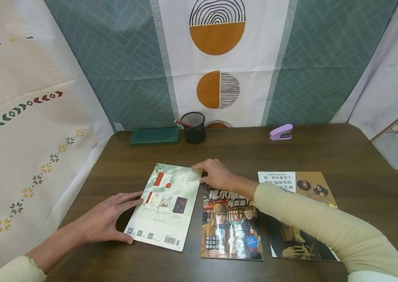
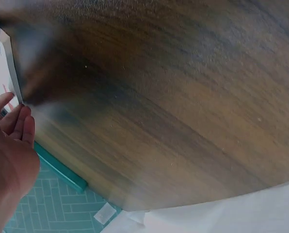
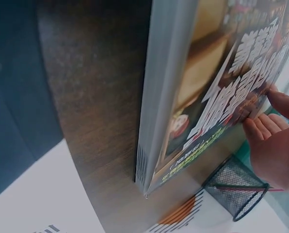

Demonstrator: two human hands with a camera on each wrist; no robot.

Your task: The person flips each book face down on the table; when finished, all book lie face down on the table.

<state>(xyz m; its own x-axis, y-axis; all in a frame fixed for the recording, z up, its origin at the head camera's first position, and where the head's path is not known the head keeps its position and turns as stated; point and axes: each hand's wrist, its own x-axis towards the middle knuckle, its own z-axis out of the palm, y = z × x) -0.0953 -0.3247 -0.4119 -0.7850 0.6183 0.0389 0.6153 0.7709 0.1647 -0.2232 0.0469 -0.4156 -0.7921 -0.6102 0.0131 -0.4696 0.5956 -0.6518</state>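
A pale green magazine, back cover up with a barcode, lies slightly turned on the brown table. My left hand is at its left side, fingertips at the left edge and thumb by the lower left corner. At the upper right corner, my right hand touches the magazine, fingers by the top edge and thumb by the right edge. Under my right wrist lies a detective comic book, its thick spine side large in the right wrist view. In the left wrist view, only a strip of the magazine shows beside the fingers.
A third book with painted portraits lies at right, partly covered by my right sleeve. Along the back stand a green case, a black mesh pen cup holding a red pencil, and a purple stapler. Cloths hang behind.
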